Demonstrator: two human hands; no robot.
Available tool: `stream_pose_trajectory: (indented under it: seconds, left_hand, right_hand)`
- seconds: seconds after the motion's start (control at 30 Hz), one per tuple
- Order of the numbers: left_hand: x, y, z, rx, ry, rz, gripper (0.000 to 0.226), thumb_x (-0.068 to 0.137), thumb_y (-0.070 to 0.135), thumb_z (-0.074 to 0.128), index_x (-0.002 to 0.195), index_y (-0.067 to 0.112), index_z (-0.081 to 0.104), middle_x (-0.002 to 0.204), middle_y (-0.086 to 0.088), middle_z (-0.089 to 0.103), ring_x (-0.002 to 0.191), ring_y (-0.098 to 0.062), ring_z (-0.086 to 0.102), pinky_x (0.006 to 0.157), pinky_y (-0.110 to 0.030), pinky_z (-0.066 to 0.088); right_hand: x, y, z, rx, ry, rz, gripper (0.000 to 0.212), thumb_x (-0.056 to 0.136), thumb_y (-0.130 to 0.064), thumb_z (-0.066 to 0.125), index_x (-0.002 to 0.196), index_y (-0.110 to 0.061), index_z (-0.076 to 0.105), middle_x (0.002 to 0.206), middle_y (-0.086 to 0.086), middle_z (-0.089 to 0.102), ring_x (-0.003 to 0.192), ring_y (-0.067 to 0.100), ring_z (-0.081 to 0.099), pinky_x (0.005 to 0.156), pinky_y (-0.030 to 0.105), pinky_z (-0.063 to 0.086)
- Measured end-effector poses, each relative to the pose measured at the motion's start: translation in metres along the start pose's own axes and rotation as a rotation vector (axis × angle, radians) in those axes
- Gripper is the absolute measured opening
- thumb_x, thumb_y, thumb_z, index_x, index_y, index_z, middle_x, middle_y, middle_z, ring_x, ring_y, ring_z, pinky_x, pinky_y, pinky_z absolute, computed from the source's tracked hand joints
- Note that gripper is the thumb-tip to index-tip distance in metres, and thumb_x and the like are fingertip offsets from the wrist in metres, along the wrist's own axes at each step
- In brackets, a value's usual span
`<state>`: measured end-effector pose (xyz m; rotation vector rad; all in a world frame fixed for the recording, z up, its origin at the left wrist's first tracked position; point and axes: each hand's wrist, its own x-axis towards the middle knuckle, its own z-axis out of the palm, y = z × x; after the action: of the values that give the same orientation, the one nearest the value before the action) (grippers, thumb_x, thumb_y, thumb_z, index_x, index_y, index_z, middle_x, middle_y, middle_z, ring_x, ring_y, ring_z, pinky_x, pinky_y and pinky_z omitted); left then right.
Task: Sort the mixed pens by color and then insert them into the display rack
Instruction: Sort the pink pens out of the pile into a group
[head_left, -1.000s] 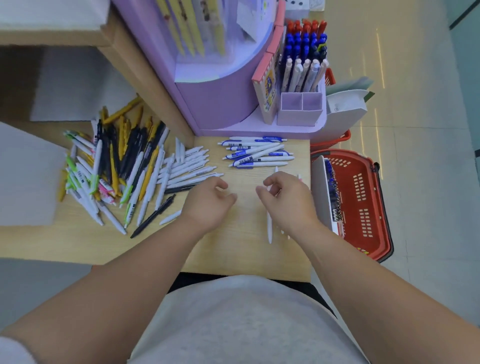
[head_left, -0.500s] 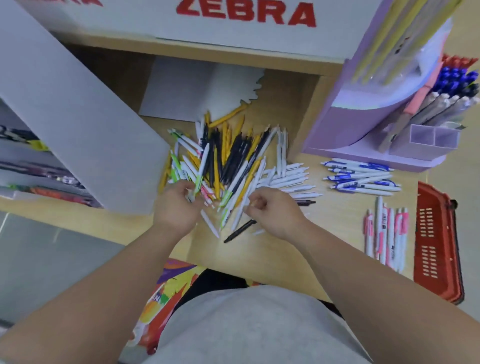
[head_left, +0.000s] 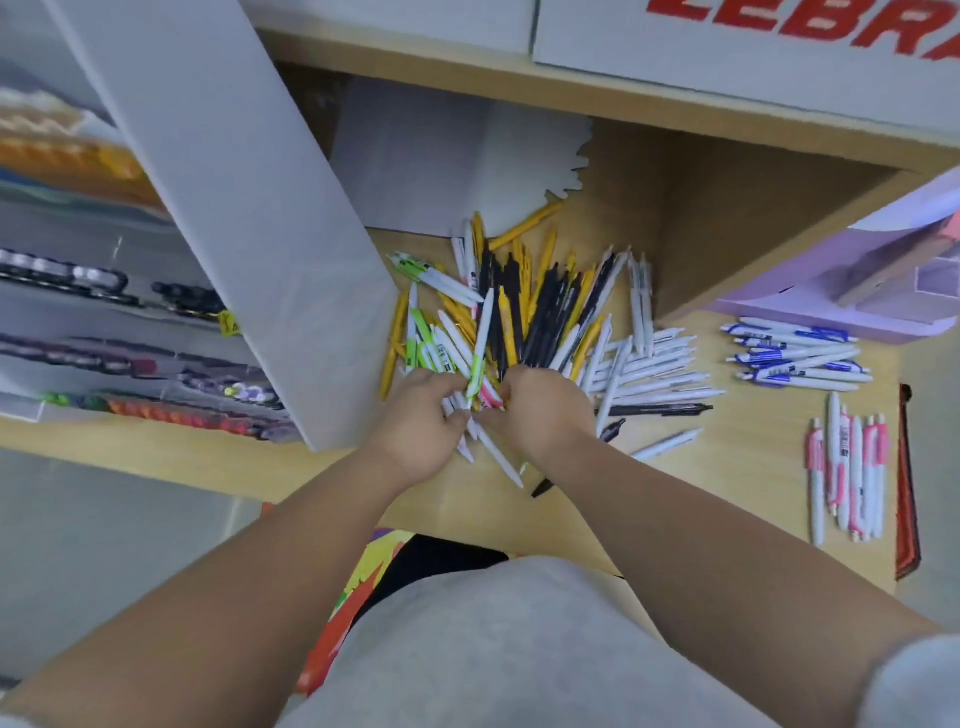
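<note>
Both left hand (head_left: 415, 431) and right hand (head_left: 543, 415) grip pens (head_left: 477, 371) in the mixed pile (head_left: 524, 306) mid-table (head_left: 727, 467); sorting step; next, isolate one colour

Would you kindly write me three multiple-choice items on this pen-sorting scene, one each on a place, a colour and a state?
1. Where do the pink-clipped pens lie?
A. on the floor
B. on the table, right of the mixed pile
C. on the left shelf

2. What colour are the clips of the pen group nearest the purple rack?
A. green
B. yellow
C. blue

3. How are the left hand and right hand placed?
A. fingers curled on pens in the pile
B. flat on bare wood
C. raised to the rack

Answers: B, they lie side by side on the wood near its right edge; C, blue clips and print show; A, both hands bend into the pile's near edge.
</note>
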<state>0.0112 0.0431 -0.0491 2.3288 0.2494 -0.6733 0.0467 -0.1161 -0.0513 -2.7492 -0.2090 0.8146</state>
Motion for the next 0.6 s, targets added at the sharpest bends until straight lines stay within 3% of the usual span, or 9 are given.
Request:
stream_pose_trajectory:
  seconds: [0.1,0.2,0.37,0.47,0.6]
  left_hand:
    - [-0.001,-0.006,0.0,-0.046,-0.015,-0.003,0.036,0.096,0.013,0.057,0.132,0.018,0.061,0.131,-0.007,0.05,0.117,-0.022,0.053,0.104,-0.035,0.041]
    - [-0.001,-0.011,0.0,-0.078,-0.027,0.003,0.036,0.096,0.013,0.056,0.132,0.019,0.061,0.129,-0.004,0.051,0.115,-0.02,0.053,0.103,-0.037,0.043]
    - [0.005,-0.012,-0.003,-0.154,-0.007,-0.001,0.031,0.096,0.017,0.059,0.127,0.021,0.062,0.116,0.001,0.054,0.101,-0.013,0.054,0.087,-0.023,0.042]
    - [0.01,-0.01,-0.007,-0.22,0.075,-0.024,0.019,0.095,0.017,0.061,0.113,0.021,0.066,0.105,0.0,0.059,0.086,-0.014,0.058,0.074,-0.021,0.045]
    - [0.024,0.005,-0.017,-0.262,0.244,-0.046,0.013,0.092,0.018,0.061,0.103,0.022,0.066,0.099,-0.001,0.063,0.078,-0.022,0.061,0.074,-0.034,0.054]
  right_hand:
    - [0.003,-0.004,0.003,-0.067,0.014,0.005,0.035,0.09,-0.045,0.061,0.07,-0.022,0.044,0.066,-0.002,0.051,0.056,0.015,0.048,0.046,0.025,0.034]
    - [0.003,-0.007,0.002,-0.097,0.009,-0.006,0.035,0.089,-0.038,0.058,0.065,-0.021,0.039,0.062,-0.001,0.048,0.052,0.014,0.042,0.045,0.025,0.03]
    - [0.002,0.001,-0.001,-0.125,0.027,-0.058,0.036,0.091,-0.041,0.053,0.065,-0.02,0.04,0.06,-0.001,0.046,0.053,0.018,0.045,0.047,0.026,0.029]
    - [0.001,0.014,-0.004,-0.052,-0.005,-0.146,0.037,0.093,-0.038,0.054,0.065,-0.017,0.04,0.059,0.0,0.044,0.055,0.021,0.045,0.048,0.028,0.026]
    - [-0.001,0.038,-0.02,0.127,-0.106,-0.164,0.034,0.097,-0.03,0.056,0.068,-0.016,0.043,0.06,0.001,0.045,0.055,0.016,0.045,0.053,0.033,0.032]
